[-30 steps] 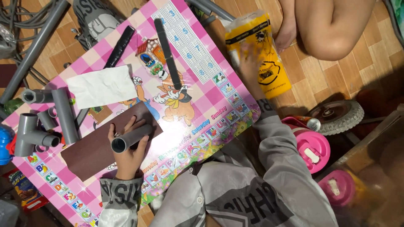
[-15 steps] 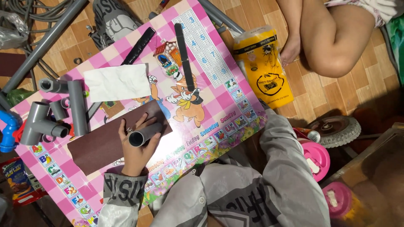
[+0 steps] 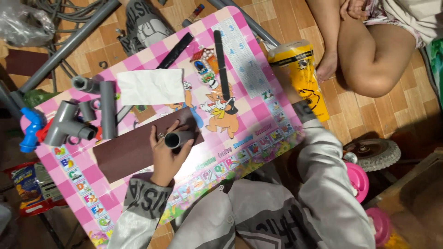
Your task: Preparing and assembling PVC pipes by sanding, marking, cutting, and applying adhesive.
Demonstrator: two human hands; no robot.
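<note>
My left hand (image 3: 167, 157) is closed around a short grey pipe piece (image 3: 177, 138) whose open end faces me. The pipe rests on a dark brown sheet of sandpaper (image 3: 134, 150) lying on a pink chequered cartoon table (image 3: 258, 133). My right hand (image 3: 287, 94), partly washed out by glare, reaches past the table's right edge and holds the side of a tall yellow can (image 3: 300, 69) standing on the wooden floor.
On the table are a white paper sheet (image 3: 150, 86), two black strips (image 3: 221, 69), grey pipe fittings (image 3: 69, 124) and a blue tap (image 3: 28, 131). Another person's bare legs (image 3: 369, 60) are at top right. A small wheel (image 3: 374, 154) and pink lids (image 3: 357, 180) lie on the right.
The view has shifted, so the table sits lower and further right in frame. My left hand still holds the pipe on the sandpaper, and my right hand stays at the yellow can.
</note>
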